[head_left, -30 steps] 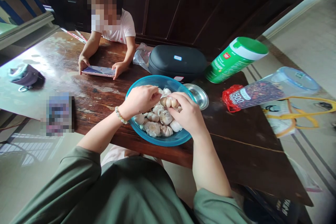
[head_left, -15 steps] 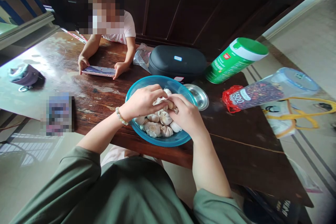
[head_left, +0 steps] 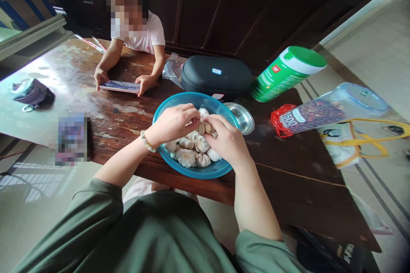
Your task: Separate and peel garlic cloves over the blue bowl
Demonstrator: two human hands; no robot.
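Observation:
A blue plastic bowl (head_left: 192,174) full of garlic bulbs (head_left: 186,157) sits at the table's near edge, under both my hands. My right hand (head_left: 229,138) is closed around a garlic bulb (head_left: 207,128) whose cloves show between the fingers. Just left of that bulb is my left hand (head_left: 176,123), its fingers curled together in a pinch. Whatever lies in that pinch is hidden by the fingers. A beaded bracelet (head_left: 147,141) circles my left wrist. Behind the bowl's right rim stands a shiny metal dish (head_left: 245,118).
Beyond the bowl lie a black case (head_left: 216,72) and a clear plastic bag (head_left: 173,70). A green canister (head_left: 285,76) and a clear jar (head_left: 333,108) stand on the right. Across the wooden table (head_left: 128,115), a person holds a phone (head_left: 120,86). A cap (head_left: 28,91) lies left.
My left fingers have drawn together and pulled slightly away from the bulb, so more of its cloves show. My right hand keeps its hold nearly in place.

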